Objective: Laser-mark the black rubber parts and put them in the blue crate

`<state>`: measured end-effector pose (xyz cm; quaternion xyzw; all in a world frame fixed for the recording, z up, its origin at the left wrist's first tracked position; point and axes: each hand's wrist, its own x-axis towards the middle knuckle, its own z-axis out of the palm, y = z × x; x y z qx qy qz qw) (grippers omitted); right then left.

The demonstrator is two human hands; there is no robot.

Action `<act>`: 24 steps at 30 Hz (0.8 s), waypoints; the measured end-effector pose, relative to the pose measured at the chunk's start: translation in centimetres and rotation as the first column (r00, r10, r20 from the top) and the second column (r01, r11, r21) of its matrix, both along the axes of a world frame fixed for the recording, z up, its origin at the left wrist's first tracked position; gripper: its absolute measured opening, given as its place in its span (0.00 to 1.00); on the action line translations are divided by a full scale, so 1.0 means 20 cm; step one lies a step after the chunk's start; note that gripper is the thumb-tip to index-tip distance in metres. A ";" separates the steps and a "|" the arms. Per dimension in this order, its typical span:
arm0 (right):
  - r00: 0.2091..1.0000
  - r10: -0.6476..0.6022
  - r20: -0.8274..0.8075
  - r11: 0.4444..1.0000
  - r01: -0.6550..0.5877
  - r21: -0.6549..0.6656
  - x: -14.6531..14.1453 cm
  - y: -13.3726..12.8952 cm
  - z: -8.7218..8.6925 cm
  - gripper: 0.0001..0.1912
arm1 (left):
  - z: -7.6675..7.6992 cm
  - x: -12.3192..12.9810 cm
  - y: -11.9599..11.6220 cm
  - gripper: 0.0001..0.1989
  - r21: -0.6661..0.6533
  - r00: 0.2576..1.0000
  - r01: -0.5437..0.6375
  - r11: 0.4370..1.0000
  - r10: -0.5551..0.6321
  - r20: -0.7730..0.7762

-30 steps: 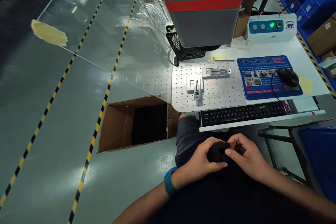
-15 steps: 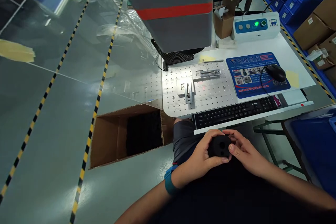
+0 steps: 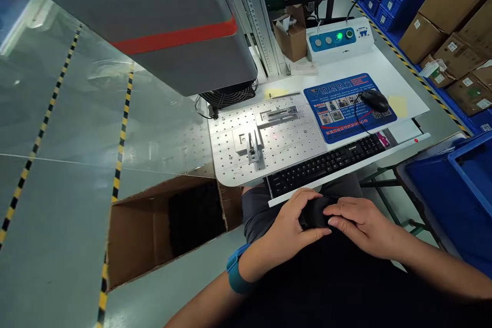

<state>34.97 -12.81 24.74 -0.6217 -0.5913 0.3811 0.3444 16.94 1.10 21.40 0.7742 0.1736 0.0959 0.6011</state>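
A small black rounded part is held over my lap, just in front of the keyboard shelf. My left hand wraps around its left side, thumb below and fingers above. On the other side, my right hand pinches it with thumb and fingers, covering much of its face. The holes in that face are hidden now. A perforated metal plate with clamped metal stops lies on the bench beyond my hands.
Behind the black keyboard are a blue mouse pad and a mouse. A grey machine head overhangs the plate. An open cardboard box sits at lower left; blue bins stand at right.
My view has swung to the right, so the bench appears further left. My right fingers have shifted across the black part, which is turned so its holed face no longer shows.
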 end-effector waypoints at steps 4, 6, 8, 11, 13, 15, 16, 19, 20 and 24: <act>0.996 0.082 -0.016 0.992 -0.084 -0.093 0.01 0.04 0.00 0.10 | -0.02 0.00 -0.04 0.26 0.029 0.998 0.030 0.999 -0.029 -0.047; 0.995 0.094 -0.026 0.987 -0.097 -0.125 0.02 0.04 0.01 0.10 | -0.03 -0.01 -0.04 0.25 0.035 0.996 0.015 0.999 -0.012 -0.090; 0.998 0.061 -0.027 0.989 -0.065 -0.134 0.03 0.03 0.03 0.10 | -0.04 -0.02 -0.04 0.24 0.035 0.988 -0.021 0.999 0.026 -0.151; 0.999 -0.027 -0.024 0.993 0.024 -0.111 0.03 0.03 0.05 0.10 | -0.05 -0.05 -0.03 0.24 0.017 0.979 -0.047 0.999 0.049 -0.196; 0.999 -0.040 -0.034 0.994 0.037 -0.101 0.02 0.04 0.05 0.11 | -0.04 -0.05 -0.03 0.25 0.004 0.983 -0.047 0.999 0.047 -0.178; 0.999 -0.005 -0.046 0.994 0.000 -0.106 0.01 0.06 0.04 0.11 | -0.03 -0.04 -0.04 0.26 -0.002 0.987 -0.047 0.999 0.046 -0.157; 0.999 0.014 -0.047 0.994 -0.019 -0.112 0.00 0.06 0.03 0.11 | -0.03 -0.04 -0.04 0.26 -0.004 0.987 -0.048 0.999 0.047 -0.152; 0.998 0.050 -0.037 0.989 -0.054 -0.135 -0.02 0.08 0.02 0.12 | -0.01 -0.03 -0.04 0.27 -0.020 0.988 -0.047 0.999 0.044 -0.149; 0.998 0.058 -0.033 0.988 -0.062 -0.142 -0.03 0.09 0.02 0.12 | 0.00 -0.03 -0.04 0.27 -0.025 0.988 -0.048 0.999 0.043 -0.150; 0.995 0.094 -0.034 0.983 -0.098 -0.155 -0.02 0.10 0.02 0.13 | -0.01 -0.04 -0.04 0.28 -0.035 0.986 -0.060 0.998 0.054 -0.156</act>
